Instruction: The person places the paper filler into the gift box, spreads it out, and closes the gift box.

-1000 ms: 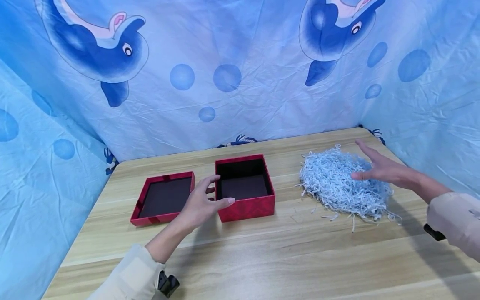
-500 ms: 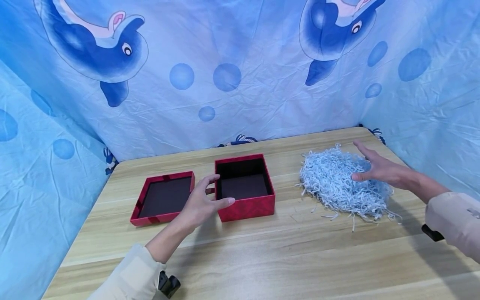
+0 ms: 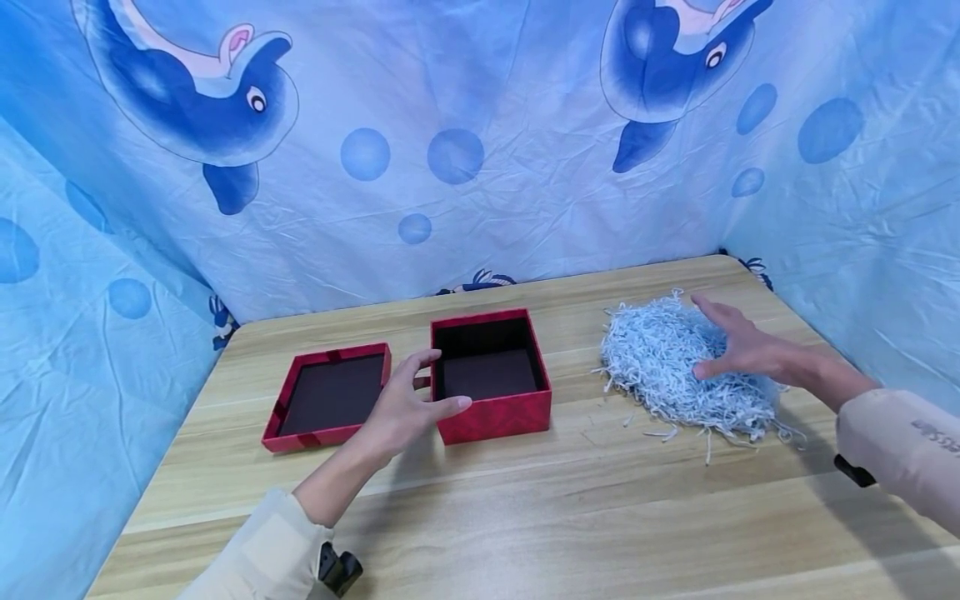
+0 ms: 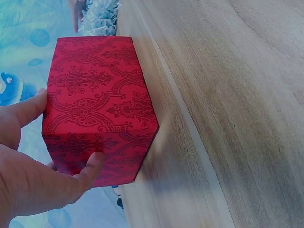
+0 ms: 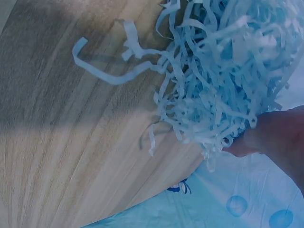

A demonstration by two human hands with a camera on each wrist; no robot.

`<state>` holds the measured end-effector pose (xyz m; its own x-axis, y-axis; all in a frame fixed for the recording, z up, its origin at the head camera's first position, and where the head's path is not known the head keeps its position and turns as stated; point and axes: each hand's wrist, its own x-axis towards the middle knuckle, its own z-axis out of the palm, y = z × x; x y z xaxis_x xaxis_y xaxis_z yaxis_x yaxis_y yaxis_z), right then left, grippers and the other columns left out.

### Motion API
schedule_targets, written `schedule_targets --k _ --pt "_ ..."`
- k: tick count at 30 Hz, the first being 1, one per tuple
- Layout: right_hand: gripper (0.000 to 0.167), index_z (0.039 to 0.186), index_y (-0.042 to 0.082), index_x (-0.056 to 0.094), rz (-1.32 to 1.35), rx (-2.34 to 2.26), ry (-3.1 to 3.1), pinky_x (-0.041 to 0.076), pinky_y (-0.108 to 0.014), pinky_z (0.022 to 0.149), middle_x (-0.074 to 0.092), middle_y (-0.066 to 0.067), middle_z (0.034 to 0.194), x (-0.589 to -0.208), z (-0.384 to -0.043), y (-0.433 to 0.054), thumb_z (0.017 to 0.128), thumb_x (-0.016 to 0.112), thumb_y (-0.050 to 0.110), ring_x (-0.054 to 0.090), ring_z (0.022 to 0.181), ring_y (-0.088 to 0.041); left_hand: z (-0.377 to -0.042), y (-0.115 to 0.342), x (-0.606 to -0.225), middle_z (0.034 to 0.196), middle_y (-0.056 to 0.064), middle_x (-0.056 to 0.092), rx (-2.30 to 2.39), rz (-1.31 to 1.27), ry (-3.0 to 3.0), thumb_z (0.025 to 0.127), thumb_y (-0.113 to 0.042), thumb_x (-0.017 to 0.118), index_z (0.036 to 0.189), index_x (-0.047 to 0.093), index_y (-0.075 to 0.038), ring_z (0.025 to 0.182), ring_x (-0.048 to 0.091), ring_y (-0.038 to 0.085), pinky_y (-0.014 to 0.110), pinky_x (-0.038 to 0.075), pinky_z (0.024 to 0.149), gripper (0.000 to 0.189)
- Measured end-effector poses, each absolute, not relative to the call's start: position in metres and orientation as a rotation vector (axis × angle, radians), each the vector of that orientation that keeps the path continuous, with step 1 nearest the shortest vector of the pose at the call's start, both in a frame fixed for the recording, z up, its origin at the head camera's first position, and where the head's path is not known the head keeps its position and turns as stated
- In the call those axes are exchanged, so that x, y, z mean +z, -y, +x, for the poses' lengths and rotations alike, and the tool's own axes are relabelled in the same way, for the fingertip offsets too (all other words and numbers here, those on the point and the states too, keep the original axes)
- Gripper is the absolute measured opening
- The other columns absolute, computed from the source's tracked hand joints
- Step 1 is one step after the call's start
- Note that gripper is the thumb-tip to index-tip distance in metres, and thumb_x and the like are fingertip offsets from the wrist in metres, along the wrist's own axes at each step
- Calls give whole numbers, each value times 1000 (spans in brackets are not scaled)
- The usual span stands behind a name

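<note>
A red patterned box (image 3: pixel 493 418) with a black inside stands uncovered in the middle of the table. My left hand (image 3: pixel 397 410) is at its near left corner, thumb and fingers spread; in the left wrist view the thumb (image 4: pixel 91 168) overlaps the box's patterned side and a fingertip reaches its rim. To the right lies a loose heap of pale blue shredded paper (image 3: pixel 660 358). Over the heap's right part is my right hand (image 3: pixel 742 343), fingers and thumb spread apart. In the right wrist view, shreds (image 5: pixel 213 76) hide part of that hand.
A shallow red box lid (image 3: pixel 336 396) lies inside-up left of the box. The wooden table (image 3: pixel 525 517) is backed by a blue dolphin-print cloth (image 3: pixel 510 217), with more cloth at both sides. A few stray shreds lie in front of the heap.
My right hand has moved a little to the left and lower over the shredded paper. The left hand, box and lid stay where they were.
</note>
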<state>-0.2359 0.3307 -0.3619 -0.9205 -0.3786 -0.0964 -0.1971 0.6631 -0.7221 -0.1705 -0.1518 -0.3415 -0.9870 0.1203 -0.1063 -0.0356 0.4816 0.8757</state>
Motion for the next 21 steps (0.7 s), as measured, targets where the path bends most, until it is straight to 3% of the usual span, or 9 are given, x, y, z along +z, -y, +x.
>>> schedule_targets --k 10,16,21 --pt "125 154 8 0 -569 -792 -2784 16 -81 91 2 -37 151 -373 -237 -317 68 85 36 7 132 -62 -171 151 -341 151 9 30 1523 86 -2578 77 -30 82 145 36 -20 130 43 39 51 46 97 83" --pt "128 155 15 -1 -595 -678 -2846 14 -82 89 8 -37 149 -387 -234 -310 65 85 43 11 129 -65 -171 150 -340 152 9 29 1517 85 -2576 78 -31 81 145 36 -21 131 41 39 52 46 97 82" --pt "131 155 12 -1 -548 -657 -2836 14 -82 88 10 -37 148 -388 -233 -305 63 86 47 12 128 -64 -170 150 -340 151 8 29 1514 69 -2574 77 -31 82 145 36 -22 131 42 38 51 46 97 82"
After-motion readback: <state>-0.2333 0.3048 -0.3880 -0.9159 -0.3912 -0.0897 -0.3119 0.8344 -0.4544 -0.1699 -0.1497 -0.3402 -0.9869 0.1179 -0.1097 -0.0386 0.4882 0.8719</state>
